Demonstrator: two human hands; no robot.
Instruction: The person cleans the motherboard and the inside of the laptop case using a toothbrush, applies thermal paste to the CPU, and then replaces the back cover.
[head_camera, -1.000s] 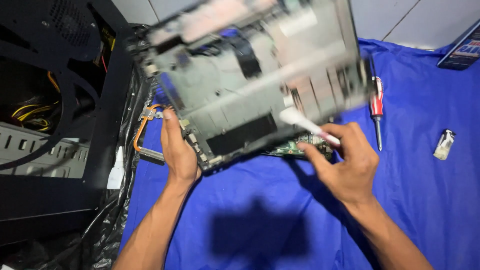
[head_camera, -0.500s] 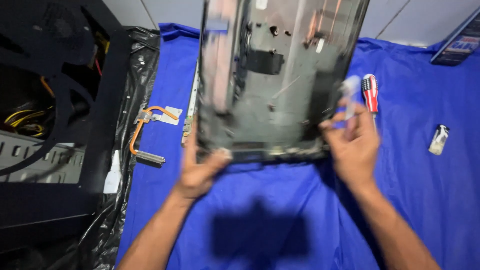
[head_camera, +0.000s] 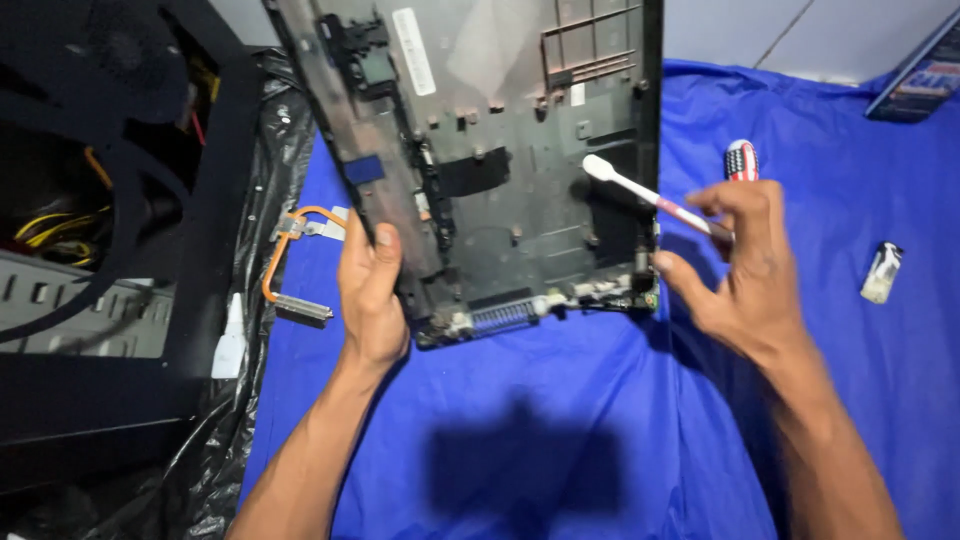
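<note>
The left hand (head_camera: 372, 295) is wrapped around the left edge of a laptop shell (head_camera: 500, 150), thumb lying up along the front and the other fingers tucked behind it, gripping it tight. The shell stands nearly upright, its bare inner side facing the camera and its lower edge just above the blue cloth (head_camera: 560, 430); its top runs out of view at 12 o'clock. The right hand (head_camera: 745, 265) is at 3 o'clock from the shell. Its thumb tip touches the shell's lower right corner, while the upper fingers pinch the handle of a toothbrush (head_camera: 640, 190). The brush points toward 10 o'clock, and its white head lies against the dark inner face of the shell near the right edge.

Just beyond the right hand, at 12 o'clock from it, a screwdriver handle (head_camera: 741, 160) with red and white stripes pokes out on the cloth. Farther out at 3 o'clock lies a small pale lighter (head_camera: 881, 272), well apart from the hand. At 9 o'clock from the left hand rests a copper heat pipe (head_camera: 290, 265) with a finned metal block at its near end, close to the cloth's edge. Past that, at the far left, sits an open black computer case (head_camera: 110, 250) with yellow wires inside, on black plastic sheeting (head_camera: 215, 450). At 1 o'clock in the corner lies a dark flat box (head_camera: 925, 80).
</note>
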